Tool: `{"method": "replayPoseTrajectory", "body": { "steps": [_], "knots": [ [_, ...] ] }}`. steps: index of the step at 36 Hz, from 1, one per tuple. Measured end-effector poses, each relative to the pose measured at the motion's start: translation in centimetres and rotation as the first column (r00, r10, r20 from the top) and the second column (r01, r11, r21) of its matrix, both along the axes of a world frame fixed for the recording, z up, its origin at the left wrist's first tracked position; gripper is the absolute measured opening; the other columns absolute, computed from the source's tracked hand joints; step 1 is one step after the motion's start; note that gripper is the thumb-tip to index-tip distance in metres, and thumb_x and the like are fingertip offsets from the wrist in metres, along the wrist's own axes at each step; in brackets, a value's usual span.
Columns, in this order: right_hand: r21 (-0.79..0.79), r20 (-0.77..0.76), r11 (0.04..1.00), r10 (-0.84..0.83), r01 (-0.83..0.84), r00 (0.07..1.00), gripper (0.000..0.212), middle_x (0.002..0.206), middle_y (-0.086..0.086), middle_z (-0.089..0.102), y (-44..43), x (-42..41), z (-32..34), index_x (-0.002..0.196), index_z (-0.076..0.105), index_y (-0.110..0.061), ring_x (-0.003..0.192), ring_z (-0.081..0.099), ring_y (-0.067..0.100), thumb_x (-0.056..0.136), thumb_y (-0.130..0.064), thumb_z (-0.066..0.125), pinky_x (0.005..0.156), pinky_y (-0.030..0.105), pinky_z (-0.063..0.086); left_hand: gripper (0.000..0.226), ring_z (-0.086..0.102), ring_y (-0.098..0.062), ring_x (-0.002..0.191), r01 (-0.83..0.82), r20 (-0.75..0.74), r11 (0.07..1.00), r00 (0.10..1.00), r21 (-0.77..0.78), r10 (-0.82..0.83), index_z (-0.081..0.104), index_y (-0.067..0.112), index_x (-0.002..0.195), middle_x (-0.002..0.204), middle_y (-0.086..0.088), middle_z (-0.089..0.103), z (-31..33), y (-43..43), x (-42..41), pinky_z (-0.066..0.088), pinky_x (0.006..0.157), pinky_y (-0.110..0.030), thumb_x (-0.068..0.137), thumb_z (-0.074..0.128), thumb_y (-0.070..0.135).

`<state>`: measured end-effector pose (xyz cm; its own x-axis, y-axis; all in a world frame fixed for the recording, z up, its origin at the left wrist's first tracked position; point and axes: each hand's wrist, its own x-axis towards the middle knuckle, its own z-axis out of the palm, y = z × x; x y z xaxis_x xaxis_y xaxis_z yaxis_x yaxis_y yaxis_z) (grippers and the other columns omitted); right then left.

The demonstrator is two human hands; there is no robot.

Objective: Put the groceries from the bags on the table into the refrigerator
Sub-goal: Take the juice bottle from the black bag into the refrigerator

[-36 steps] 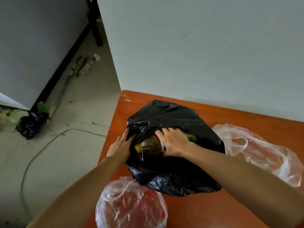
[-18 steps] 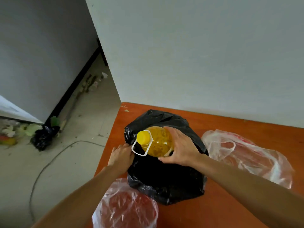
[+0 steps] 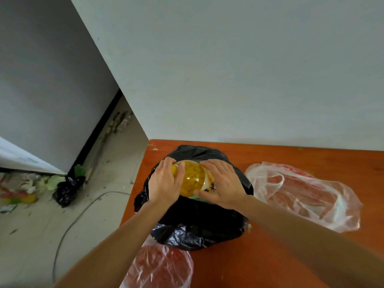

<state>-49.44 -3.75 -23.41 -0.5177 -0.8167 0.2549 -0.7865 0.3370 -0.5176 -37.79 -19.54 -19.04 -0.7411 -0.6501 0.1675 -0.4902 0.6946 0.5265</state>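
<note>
Over the black bag (image 3: 197,225), oil bottle (image 3: 192,180) in the grip of left hand (image 3: 164,185) and right hand (image 3: 224,183).

On the table (image 3: 270,267) the bin bag (image 3: 197,229) sits near the left edge, with the wall (image 3: 249,80) behind at 12 o'clock. The oil bottle (image 3: 192,179) is over the bag's mouth, the left hand (image 3: 164,183) gripping at its 9 o'clock and the right hand (image 3: 224,183) at its 3. From the bin bag, the right carrier bag (image 3: 307,194) lies at 3 o'clock, the near carrier bag (image 3: 160,267) at 7, and the floor bag (image 3: 66,189) at 9, off the table
</note>
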Motion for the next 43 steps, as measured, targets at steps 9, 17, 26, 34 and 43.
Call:
{"method": "replayPoseTrajectory", "body": {
  "steps": [9, 17, 26, 34, 43],
  "knots": [
    [0.458, 0.309, 0.882, -0.279, 0.115, 0.909, 0.048, 0.136, 0.004, 0.057, 4.9, -5.8, -4.9, 0.136, 0.054, -0.026, 0.125, 0.052, 0.027, 0.104, -0.047, 0.025, 0.102, 0.040, 0.041, 0.029, 0.052, -0.012, 0.061, -0.022, -0.084, 0.996, 0.996, 0.084, 0.029, 0.049, 0.021, 0.079, 0.067, 0.008, 0.053, -3.7, -1.6, 2.6, 0.041, 0.053, -0.034, 0.104, 0.036, 0.028],
    [0.369, 0.608, 0.870, -0.492, 0.327, 0.623, 0.042, 0.094, 0.012, 0.073, 4.3, -6.3, -6.6, 0.098, 0.073, -0.016, 0.093, 0.066, 0.032, 0.100, -0.047, 0.045, 0.085, 0.043, 0.052, 0.032, 0.048, -0.015, 0.052, -0.089, -0.105, 0.986, 0.989, 0.140, 0.105, 0.050, 0.013, 0.075, 0.058, 0.002, 0.050, -4.2, -1.8, 3.0, 0.031, 0.046, -0.028, 0.103, 0.040, 0.024],
    [0.394, 0.767, 0.787, -0.566, 0.475, 0.302, 0.026, 0.094, 0.006, 0.075, 4.4, -7.8, -8.2, 0.099, 0.076, -0.015, 0.087, 0.069, 0.023, 0.089, -0.039, 0.070, 0.088, 0.039, 0.057, 0.034, 0.050, -0.017, 0.051, -0.065, -0.094, 0.985, 0.992, 0.159, 0.081, 0.052, 0.014, 0.076, 0.056, 0.000, 0.051, -4.5, -3.0, 2.5, 0.036, 0.045, -0.032, 0.103, 0.038, 0.029],
    [0.674, 0.213, 0.697, -0.502, 0.246, 0.838, 0.027, 0.108, 0.010, 0.069, 6.0, -3.5, -9.1, 0.105, 0.065, -0.016, 0.102, 0.064, 0.034, 0.094, -0.015, 0.041, 0.076, 0.037, 0.046, 0.034, 0.048, -0.013, 0.050, -0.034, -0.071, 0.984, 0.996, 0.178, 0.047, 0.049, 0.018, 0.074, 0.056, 0.003, 0.049, -4.8, -3.9, 2.8, 0.036, 0.045, -0.030, 0.103, 0.037, 0.031],
    [0.277, 0.080, 0.811, -0.554, 0.516, 0.828, 0.024, 0.109, 0.009, 0.065, 4.7, -6.6, -5.1, 0.112, 0.068, -0.012, 0.103, 0.060, 0.031, 0.096, -0.014, 0.050, 0.077, 0.037, 0.045, 0.037, 0.046, -0.010, 0.052, -0.051, -0.055, 0.975, 0.996, 0.215, 0.064, 0.039, 0.027, 0.066, 0.057, 0.004, 0.048, -4.2, -4.1, 2.3, 0.027, 0.046, -0.020, 0.103, 0.039, 0.027]
  ]
}}
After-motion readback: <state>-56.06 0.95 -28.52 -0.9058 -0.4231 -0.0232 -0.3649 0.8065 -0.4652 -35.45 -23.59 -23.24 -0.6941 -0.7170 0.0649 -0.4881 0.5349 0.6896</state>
